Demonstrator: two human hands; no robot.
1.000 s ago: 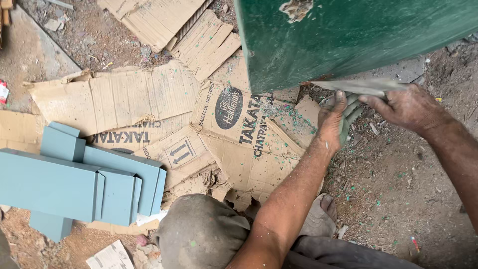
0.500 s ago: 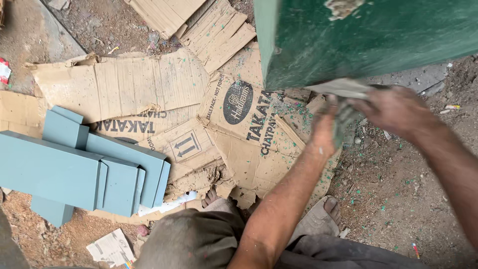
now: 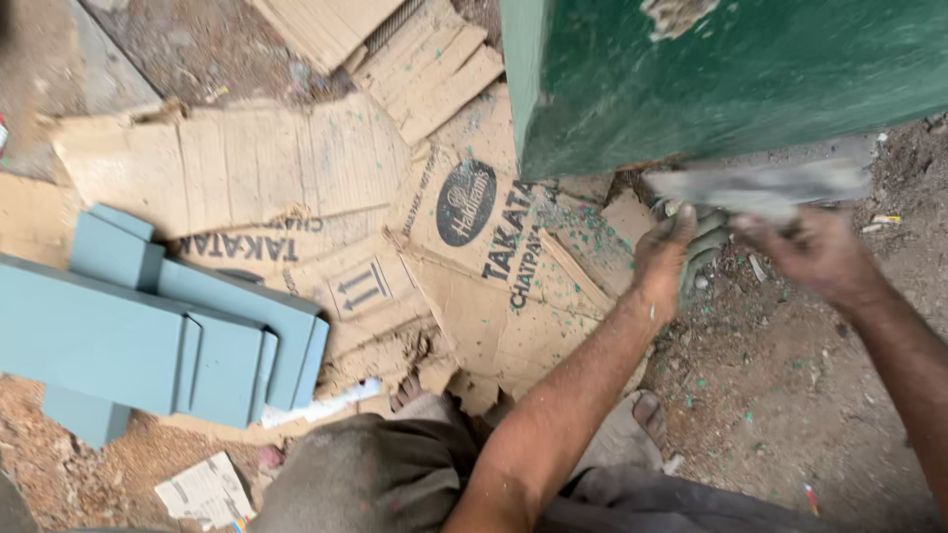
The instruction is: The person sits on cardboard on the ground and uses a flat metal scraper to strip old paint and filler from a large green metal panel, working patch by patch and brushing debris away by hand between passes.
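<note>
A flat, grey, putty-smeared scraper blade (image 3: 760, 188) is held at the lower edge of a large dark-green painted metal panel (image 3: 731, 79), which fills the upper right of the view. The blade is blurred, and lies roughly level just under the panel's bottom edge. The right hand (image 3: 815, 252) is closed around the blade's near end — the exact finger positions cannot be told through the blur. The left hand (image 3: 676, 247) is seen just beside it, fingers curled about a greyish-green lump of putty-like material (image 3: 709, 242), touching or nearly touching the blade from below.

Flattened brown cardboard sheets (image 3: 296, 188) are spread over the dirt ground (image 3: 790, 395), which is flecked with green paint chips. At the left, a stack of pale blue-grey painted boards (image 3: 148, 326) is laid on the cardboard — well apart from both hands. Bare toes (image 3: 647, 410) are visible below the left forearm.
</note>
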